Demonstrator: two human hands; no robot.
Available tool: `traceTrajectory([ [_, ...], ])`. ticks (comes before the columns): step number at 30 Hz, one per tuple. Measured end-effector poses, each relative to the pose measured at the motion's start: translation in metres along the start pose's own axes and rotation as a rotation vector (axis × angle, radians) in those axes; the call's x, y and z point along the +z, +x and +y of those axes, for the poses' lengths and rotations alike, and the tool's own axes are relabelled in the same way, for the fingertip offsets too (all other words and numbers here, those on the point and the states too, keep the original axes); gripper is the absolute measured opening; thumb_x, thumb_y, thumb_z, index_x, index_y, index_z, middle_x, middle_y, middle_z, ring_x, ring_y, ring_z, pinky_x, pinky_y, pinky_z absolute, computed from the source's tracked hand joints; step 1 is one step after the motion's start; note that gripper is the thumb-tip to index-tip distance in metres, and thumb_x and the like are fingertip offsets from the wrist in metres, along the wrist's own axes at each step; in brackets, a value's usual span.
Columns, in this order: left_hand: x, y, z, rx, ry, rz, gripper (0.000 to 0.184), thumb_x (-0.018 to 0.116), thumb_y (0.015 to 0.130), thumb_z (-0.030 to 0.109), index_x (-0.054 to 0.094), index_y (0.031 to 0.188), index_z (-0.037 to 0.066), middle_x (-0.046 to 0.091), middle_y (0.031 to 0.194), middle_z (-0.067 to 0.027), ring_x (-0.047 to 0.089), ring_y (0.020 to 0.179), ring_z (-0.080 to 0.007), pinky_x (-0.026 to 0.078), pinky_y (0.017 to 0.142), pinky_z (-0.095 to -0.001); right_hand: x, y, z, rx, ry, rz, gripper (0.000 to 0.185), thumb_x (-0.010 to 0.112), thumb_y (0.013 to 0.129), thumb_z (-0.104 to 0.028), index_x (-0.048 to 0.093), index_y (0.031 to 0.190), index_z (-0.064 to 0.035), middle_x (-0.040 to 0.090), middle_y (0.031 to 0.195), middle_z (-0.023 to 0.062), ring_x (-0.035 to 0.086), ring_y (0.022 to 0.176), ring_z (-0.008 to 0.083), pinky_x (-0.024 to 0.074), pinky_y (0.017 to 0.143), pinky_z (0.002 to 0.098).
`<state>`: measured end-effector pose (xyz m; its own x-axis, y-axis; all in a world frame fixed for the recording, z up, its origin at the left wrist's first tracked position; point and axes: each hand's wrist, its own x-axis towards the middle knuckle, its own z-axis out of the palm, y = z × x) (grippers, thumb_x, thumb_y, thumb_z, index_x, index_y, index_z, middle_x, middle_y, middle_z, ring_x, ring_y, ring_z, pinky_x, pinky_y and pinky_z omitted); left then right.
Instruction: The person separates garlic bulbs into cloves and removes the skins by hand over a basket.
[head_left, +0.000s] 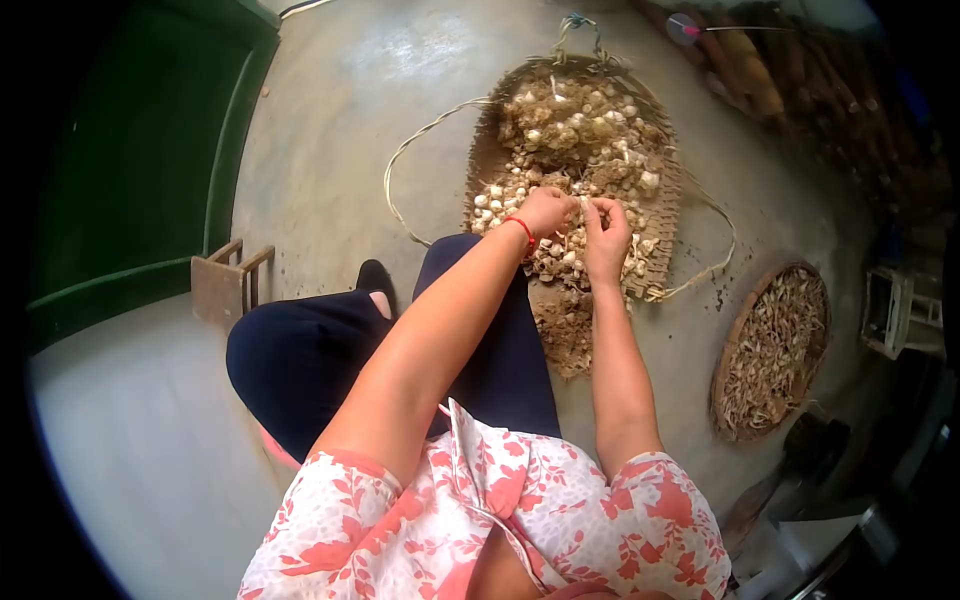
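My left hand [547,212], with a red cord at the wrist, is closed, its fingertips pinched. Facing it, my right hand [607,238] pinches with thumb and fingers. Between the fingertips of both hands is a small pale garlic bulb [584,203], mostly hidden by the fingers. Both hands are over a long woven basket [660,215] that holds many garlic bulbs [490,205], some whitish and clean-looking, others with dry brown roots and skins. Loose brown scraps [562,325] lie at the basket's near end, below my hands.
Rope handles [392,165] loop out from the basket onto the concrete floor [330,130]. On the right lies a round tray [722,385] of dry scraps, near a small pale stool [885,312]. A wooden stool [222,288] stands left, by a green door [150,130]. Logs [750,70] are stacked at upper right.
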<state>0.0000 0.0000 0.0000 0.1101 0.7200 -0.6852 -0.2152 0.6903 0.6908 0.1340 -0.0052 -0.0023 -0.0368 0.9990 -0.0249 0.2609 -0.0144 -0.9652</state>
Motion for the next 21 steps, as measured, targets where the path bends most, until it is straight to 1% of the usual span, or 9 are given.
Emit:
traceTrajectory([
  [3,0.022,-0.023,0.012,-0.011,0.283,0.013,0.051,0.045,0.091,0.05,0.052,0.111,0.004,0.052,0.069,-0.0044,0.05,0.053,-0.0137,0.04,0.044,-0.0257,-0.014,-0.019,-0.009,-0.007,-0.123,0.06,0.015,0.061,0.089,-0.015,0.055,0.098,-0.0037,0.058,0.078,-0.0005,0.052,0.066,0.006,0.0424,0.056,0.0231],
  [5,0.033,-0.03,0.022,-0.157,0.216,-0.25,0.055,0.042,0.092,0.052,0.052,0.113,0.003,0.052,0.068,-0.0052,0.054,0.056,-0.0143,0.043,0.046,-0.0268,-0.02,-0.024,-0.015,0.016,0.21,0.202,0.013,0.062,0.088,-0.014,0.057,0.09,-0.0028,0.058,0.078,0.0007,0.052,0.066,0.0055,0.0425,0.056,0.0223],
  [7,0.037,-0.022,0.015,-0.144,0.247,-0.289,0.06,0.044,0.089,0.056,0.055,0.111,0.001,0.059,0.076,-0.0105,0.059,0.061,-0.0208,0.047,0.053,-0.0339,-0.021,-0.026,-0.021,-0.002,0.316,0.244,0.014,0.064,0.086,-0.014,0.058,0.088,-0.0017,0.059,0.079,0.0022,0.053,0.066,0.0071,0.0438,0.057,0.0233],
  [9,0.052,-0.029,0.003,0.364,0.649,-0.076,0.067,0.048,0.085,0.062,0.058,0.108,0.0,0.065,0.081,-0.0158,0.061,0.064,-0.0269,0.047,0.06,-0.0394,-0.03,-0.033,-0.009,-0.137,-0.161,0.187,0.016,0.063,0.086,-0.015,0.058,0.092,-0.0009,0.059,0.08,0.003,0.053,0.067,0.0095,0.045,0.059,0.0253],
  [13,0.053,-0.037,0.017,0.302,0.935,-0.157,0.069,0.054,0.081,0.063,0.065,0.095,-0.003,0.064,0.072,-0.0197,0.063,0.067,-0.0299,0.048,0.067,-0.0392,-0.032,-0.034,0.004,-0.141,0.051,0.167,0.017,0.058,0.089,-0.017,0.057,0.093,0.0,0.058,0.081,0.0039,0.052,0.071,0.0115,0.0444,0.061,0.0269],
  [14,0.052,-0.039,0.015,0.383,0.88,-0.165,0.061,0.053,0.085,0.058,0.067,0.088,-0.001,0.064,0.071,-0.02,0.062,0.067,-0.0295,0.049,0.066,-0.0381,-0.036,-0.038,0.006,0.085,0.229,0.133,0.016,0.053,0.092,-0.018,0.056,0.094,-0.0021,0.057,0.08,0.0031,0.052,0.071,0.0103,0.0446,0.06,0.0246],
  [15,0.053,-0.039,0.013,0.381,0.88,-0.165,0.061,0.053,0.085,0.058,0.067,0.088,-0.001,0.064,0.071,-0.02,0.062,0.067,-0.0295,0.049,0.066,-0.0381,-0.035,-0.041,0.0,0.087,0.23,0.132,0.016,0.053,0.092,-0.018,0.056,0.094,-0.0021,0.057,0.08,0.0031,0.052,0.071,0.0103,0.0446,0.06,0.0246],
  [17,0.056,-0.039,0.01,0.467,0.723,-0.211,0.053,0.05,0.09,0.051,0.067,0.089,0.0,0.065,0.072,-0.0186,0.063,0.065,-0.0263,0.049,0.064,-0.0358,-0.031,-0.044,-0.012,0.327,0.779,0.18,0.016,0.047,0.095,-0.019,0.054,0.094,-0.0045,0.056,0.081,0.0022,0.053,0.068,0.009,0.0446,0.056,0.0222],
  [21,0.055,-0.049,0.013,0.266,0.608,-0.353,0.045,0.049,0.093,0.041,0.066,0.087,0.0,0.066,0.073,-0.0156,0.066,0.067,-0.023,0.052,0.064,-0.0347,-0.03,-0.057,-0.005,0.614,0.999,0.187,0.025,0.037,0.098,-0.026,0.053,0.091,-0.0086,0.049,0.065,-0.0012,0.043,0.048,0.0077,0.0322,0.038,0.0218],
])
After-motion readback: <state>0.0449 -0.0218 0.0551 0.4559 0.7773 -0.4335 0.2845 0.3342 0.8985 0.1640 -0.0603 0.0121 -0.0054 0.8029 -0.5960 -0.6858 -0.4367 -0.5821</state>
